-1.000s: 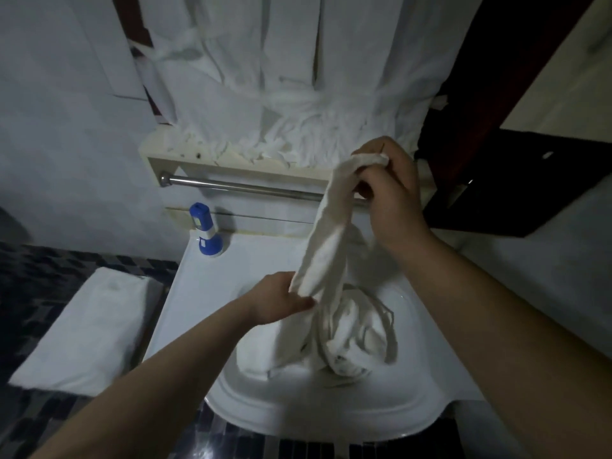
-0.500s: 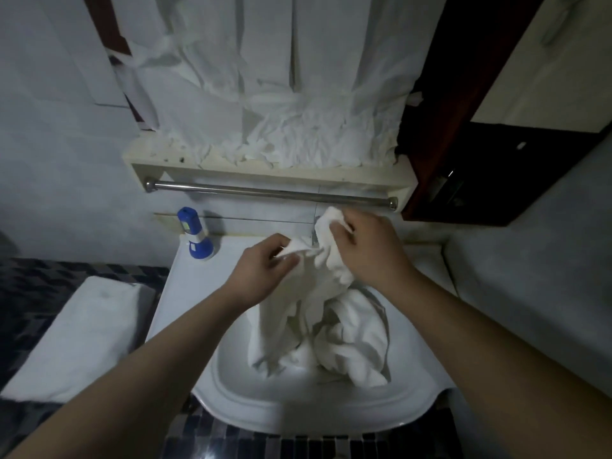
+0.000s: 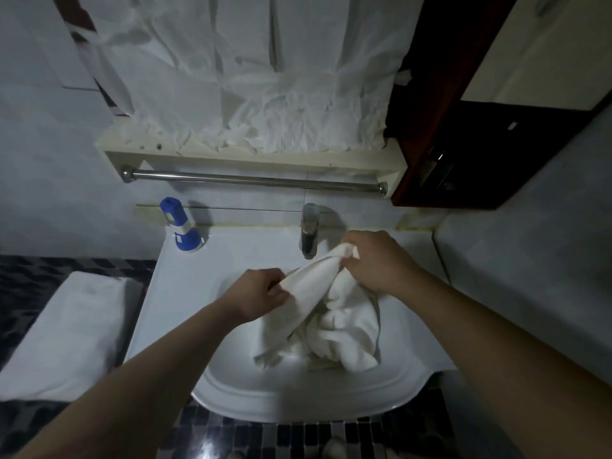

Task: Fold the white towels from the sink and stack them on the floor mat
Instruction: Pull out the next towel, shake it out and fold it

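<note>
Pinched white towel [image 3: 311, 284] in left grip [image 3: 261, 294] and right grip [image 3: 377, 260], long axis slanting lower left to upper right over sink [image 3: 298, 400], mid-frame.

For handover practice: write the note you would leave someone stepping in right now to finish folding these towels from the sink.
The left hand pinches one end of a white towel; the right hand grips its other end, near the faucet. Its lower part hangs into the sink, onto a crumpled heap of more white cloth. Left of the sink, on the floor, lies a flat white piece: mat alone or a folded towel on it, I cannot tell. Done: one towel lifted. Left: fold it, stack it on the mat, then probably the same for the heap.
</note>
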Available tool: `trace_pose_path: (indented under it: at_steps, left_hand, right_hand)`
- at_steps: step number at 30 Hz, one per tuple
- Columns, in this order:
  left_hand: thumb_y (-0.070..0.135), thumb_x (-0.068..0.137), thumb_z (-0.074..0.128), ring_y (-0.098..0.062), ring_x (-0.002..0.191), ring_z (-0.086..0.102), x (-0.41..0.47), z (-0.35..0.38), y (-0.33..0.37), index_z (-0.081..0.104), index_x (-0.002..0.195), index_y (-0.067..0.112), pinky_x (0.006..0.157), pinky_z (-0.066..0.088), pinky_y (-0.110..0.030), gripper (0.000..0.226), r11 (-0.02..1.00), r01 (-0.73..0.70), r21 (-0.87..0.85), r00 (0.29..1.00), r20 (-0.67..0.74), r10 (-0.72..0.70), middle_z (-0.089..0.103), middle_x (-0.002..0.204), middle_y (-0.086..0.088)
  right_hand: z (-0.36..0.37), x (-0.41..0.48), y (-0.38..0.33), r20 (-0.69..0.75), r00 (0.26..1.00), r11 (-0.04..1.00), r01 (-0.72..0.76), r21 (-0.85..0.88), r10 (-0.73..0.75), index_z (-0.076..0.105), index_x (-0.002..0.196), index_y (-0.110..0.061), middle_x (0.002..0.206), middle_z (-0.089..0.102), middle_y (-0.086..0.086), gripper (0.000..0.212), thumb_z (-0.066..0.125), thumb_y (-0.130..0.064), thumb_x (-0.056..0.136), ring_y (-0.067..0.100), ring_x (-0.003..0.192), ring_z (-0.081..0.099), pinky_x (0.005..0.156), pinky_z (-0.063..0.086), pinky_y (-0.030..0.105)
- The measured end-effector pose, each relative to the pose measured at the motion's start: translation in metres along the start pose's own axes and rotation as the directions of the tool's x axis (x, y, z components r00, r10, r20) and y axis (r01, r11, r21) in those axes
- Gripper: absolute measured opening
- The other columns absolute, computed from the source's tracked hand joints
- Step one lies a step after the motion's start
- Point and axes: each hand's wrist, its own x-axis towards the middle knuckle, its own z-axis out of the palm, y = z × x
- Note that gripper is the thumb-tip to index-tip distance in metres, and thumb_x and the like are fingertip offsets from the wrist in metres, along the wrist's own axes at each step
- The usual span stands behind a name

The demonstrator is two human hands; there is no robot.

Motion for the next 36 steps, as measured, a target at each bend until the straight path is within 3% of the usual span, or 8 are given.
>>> trace_pose_path:
  at_steps: [10,15,18,24,28,30,34,36]
  left_hand:
    - [0.038,0.082,0.064,-0.028,0.086,0.066,-0.001,0.014,-0.038,0.064,0.094,0.024,0.076,0.056,-0.034,0.018,0.943,0.226,0.245,0.973,-0.004,-0.232,0.071,0.093,-0.004]
    - [0.046,0.092,0.062,-0.033,0.085,0.066,-0.003,0.003,-0.041,0.067,0.087,0.016,0.069,0.047,-0.032,0.03,0.951,0.301,0.066,0.937,-0.207,-0.282,0.072,0.084,-0.006]
    - [0.045,0.089,0.067,-0.022,0.069,0.06,-0.002,-0.01,-0.015,0.063,0.081,0.023,0.064,0.041,-0.03,0.024,0.981,0.191,0.031,0.954,-0.24,-0.179,0.062,0.067,0.006]
    - [0.038,0.088,0.07,-0.007,0.079,0.064,0.0,-0.027,0.055,0.074,0.098,0.03,0.074,0.049,-0.024,0.014,0.985,-0.12,-0.124,0.968,-0.234,0.089,0.073,0.087,0.01]
    - [0.035,0.085,0.075,0.003,0.078,0.063,-0.002,-0.031,0.082,0.072,0.085,0.041,0.068,0.041,-0.008,0.006,0.952,-0.268,-0.146,0.951,-0.198,0.237,0.07,0.08,0.016]
    - [0.032,0.086,0.075,0.003,0.08,0.064,-0.003,-0.032,0.075,0.074,0.097,0.032,0.069,0.043,-0.01,0.012,0.951,-0.293,-0.097,0.948,-0.16,0.275,0.071,0.087,0.014]
    - [0.04,0.09,0.066,-0.022,0.079,0.065,-0.003,-0.04,0.054,0.071,0.095,0.019,0.069,0.047,-0.03,0.022,0.986,-0.062,0.156,0.99,-0.112,0.08,0.072,0.087,-0.002]
    - [0.044,0.089,0.067,-0.024,0.074,0.066,-0.004,-0.048,0.045,0.071,0.083,0.018,0.069,0.05,-0.035,0.027,0.999,0.04,0.013,0.983,-0.182,-0.037,0.072,0.078,-0.003]
  right_hand:
    - [-0.034,0.004,0.057,-0.371,0.881,0.955,-0.288,0.072,0.293,0.065,0.109,-0.016,0.108,0.07,0.013,0.022,0.059,-0.02,0.089,0.035,0.099,0.065,0.076,0.047,0.032]
    - [-0.022,0.007,0.075,-0.107,0.935,0.941,-0.34,-0.001,0.338,0.06,0.119,-0.019,0.119,0.067,0.012,0.033,0.063,-0.023,0.086,0.032,0.106,0.063,0.077,0.044,0.029]
    - [-0.006,-0.001,0.061,0.014,0.971,0.964,-0.238,0.12,0.238,0.049,0.141,-0.026,0.134,0.06,0.008,0.059,0.071,-0.023,0.085,0.029,0.119,0.058,0.088,0.045,0.027]
    - [0.019,-0.01,0.007,0.162,0.983,0.958,0.041,0.285,-0.09,0.032,0.15,-0.04,0.139,0.057,-0.004,0.078,0.072,-0.024,0.086,0.016,0.122,0.056,0.097,0.047,0.027]
    - [0.02,-0.009,-0.015,0.16,0.976,0.96,0.102,0.259,-0.147,0.061,0.124,-0.024,0.112,0.069,-0.002,0.04,0.069,-0.018,0.085,0.016,0.099,0.065,0.082,0.053,0.031]
    - [0.013,-0.005,-0.014,0.11,0.987,0.977,0.097,0.188,-0.12,0.066,0.104,-0.012,0.097,0.069,0.003,0.017,0.065,-0.018,0.087,0.018,0.087,0.064,0.073,0.05,0.033]
    - [-0.008,0.002,0.004,-0.092,0.995,0.975,0.067,0.212,-0.049,0.069,0.105,-0.018,0.095,0.066,-0.005,0.019,0.062,-0.018,0.088,0.012,0.087,0.06,0.067,0.042,0.023]
    - [-0.018,0.002,0.011,-0.106,0.994,0.964,0.057,0.259,-0.03,0.068,0.108,-0.022,0.103,0.07,-0.005,0.021,0.065,-0.023,0.088,0.013,0.093,0.064,0.071,0.046,0.024]
